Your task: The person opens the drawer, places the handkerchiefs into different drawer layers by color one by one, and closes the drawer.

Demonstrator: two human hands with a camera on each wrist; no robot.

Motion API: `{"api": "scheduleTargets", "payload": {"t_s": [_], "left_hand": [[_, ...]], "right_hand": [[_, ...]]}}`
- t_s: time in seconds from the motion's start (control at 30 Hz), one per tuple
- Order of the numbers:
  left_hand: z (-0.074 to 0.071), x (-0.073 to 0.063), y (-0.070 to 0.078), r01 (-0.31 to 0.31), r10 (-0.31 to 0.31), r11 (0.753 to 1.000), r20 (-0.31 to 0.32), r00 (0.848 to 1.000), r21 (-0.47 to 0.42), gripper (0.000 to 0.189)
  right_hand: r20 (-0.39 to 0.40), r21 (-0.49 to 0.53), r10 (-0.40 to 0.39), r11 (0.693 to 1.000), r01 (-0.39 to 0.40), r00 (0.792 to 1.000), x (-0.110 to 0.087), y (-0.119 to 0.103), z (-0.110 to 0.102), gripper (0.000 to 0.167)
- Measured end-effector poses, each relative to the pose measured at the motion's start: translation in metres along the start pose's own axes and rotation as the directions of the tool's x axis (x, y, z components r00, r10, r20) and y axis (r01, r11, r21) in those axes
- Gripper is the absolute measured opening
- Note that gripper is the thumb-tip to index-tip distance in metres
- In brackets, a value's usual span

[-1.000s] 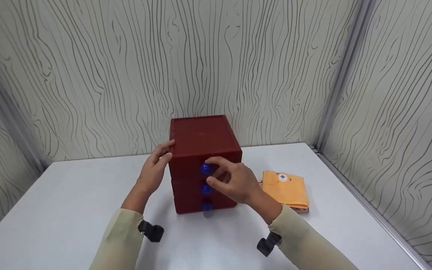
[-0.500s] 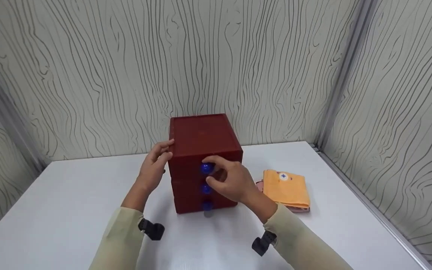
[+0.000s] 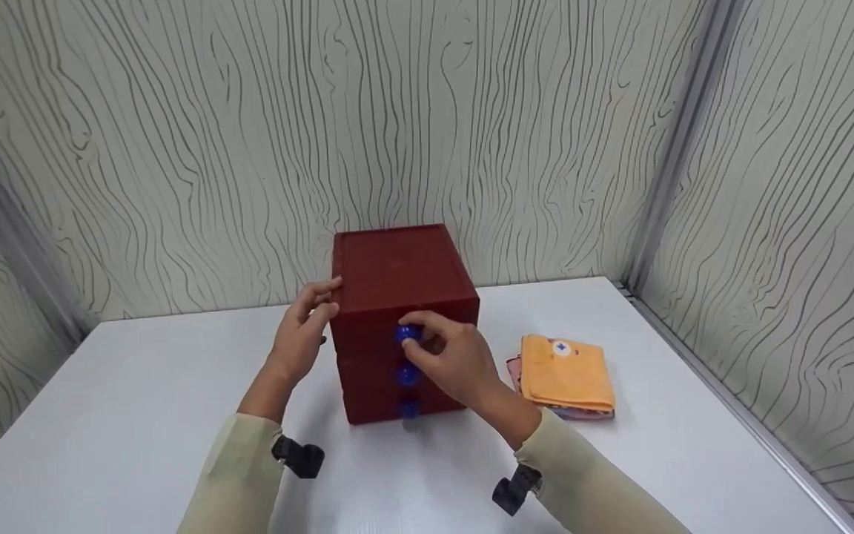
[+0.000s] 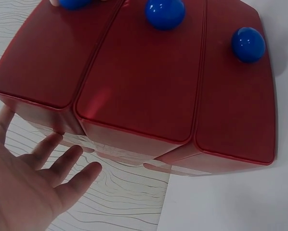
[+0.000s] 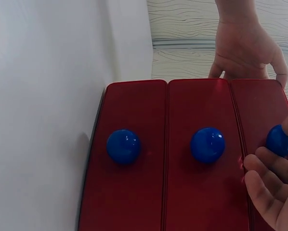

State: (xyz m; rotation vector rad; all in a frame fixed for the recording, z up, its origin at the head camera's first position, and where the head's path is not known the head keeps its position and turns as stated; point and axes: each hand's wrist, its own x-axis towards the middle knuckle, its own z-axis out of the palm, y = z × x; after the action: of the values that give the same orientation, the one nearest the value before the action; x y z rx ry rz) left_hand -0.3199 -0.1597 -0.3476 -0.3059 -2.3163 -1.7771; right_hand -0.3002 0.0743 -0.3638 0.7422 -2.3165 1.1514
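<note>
A dark red drawer unit point(image 3: 401, 267) with three stacked drawers stands on the white table, each drawer front bearing a round blue knob. My right hand point(image 3: 458, 357) pinches the top drawer's knob point(image 3: 405, 333) between thumb and index finger. In the right wrist view that knob point(image 5: 279, 141) shows at the right edge, partly covered by the fingers. My left hand point(image 3: 299, 334) rests against the unit's upper left side, fingertips at the top edge. In the left wrist view the left hand's fingers point(image 4: 81, 185) are spread and fairly straight. All drawers look closed.
A folded orange cloth point(image 3: 568, 374) with a white round patch lies right of the unit, on top of other patterned cloth point(image 3: 514, 371). The white table point(image 3: 175, 386) meets wood-patterned wall panels point(image 3: 286, 148) at the back and right.
My right thumb and index finger have closed in on the top knob and now pinch it. The right forearm has shifted slightly left. The left hand stays at the unit's side.
</note>
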Motion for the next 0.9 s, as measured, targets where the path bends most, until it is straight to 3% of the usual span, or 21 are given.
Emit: {"api": "scheduleTargets", "payload": {"t_s": [0.43,0.9], "left_hand": [[0.0,-0.002,0.001,-0.012,0.012,1.0,0.013,1.0,0.008,0.04],[0.001,-0.003,0.003,0.004,-0.004,1.0,0.003,1.0,0.006,0.039]], "right_hand": [[0.002,0.103,0.03,0.994,-0.03,1.0,-0.006,-0.004,-0.002,0.02],[0.031,0.184,0.033,0.982,-0.038,0.999,-0.025,-0.013,-0.008,0.022]]}}
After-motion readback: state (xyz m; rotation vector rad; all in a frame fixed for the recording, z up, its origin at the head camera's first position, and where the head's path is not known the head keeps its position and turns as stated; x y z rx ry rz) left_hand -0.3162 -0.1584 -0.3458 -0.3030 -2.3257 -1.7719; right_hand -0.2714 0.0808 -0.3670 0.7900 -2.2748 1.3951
